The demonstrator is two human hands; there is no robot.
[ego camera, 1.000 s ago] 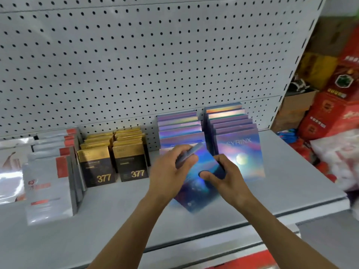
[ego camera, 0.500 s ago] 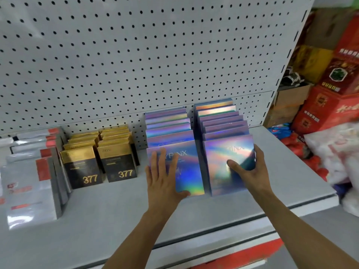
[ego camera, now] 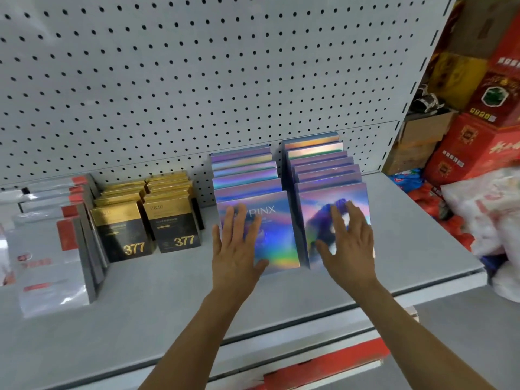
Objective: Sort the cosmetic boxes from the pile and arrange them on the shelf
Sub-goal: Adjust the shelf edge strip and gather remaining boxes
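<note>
Two rows of shiny holographic boxes stand upright on the grey shelf. My left hand lies flat, fingers spread, against the front box of the left row. My right hand lies flat, fingers apart, against the front box of the right row. Neither hand grips a box. Left of these rows stand two rows of black-and-gold boxes marked 377. Further left stand grey-and-red boxes.
A white pegboard back panel rises behind the shelf. To the right are red cartons, brown cardboard boxes and white plastic bags. Bare shelf surface lies in front of the rows and at the right end.
One second ago both hands held a holographic box in front of the left row. It now stands at that row's front, and my right hand shifted from the right box's edge onto its face.
</note>
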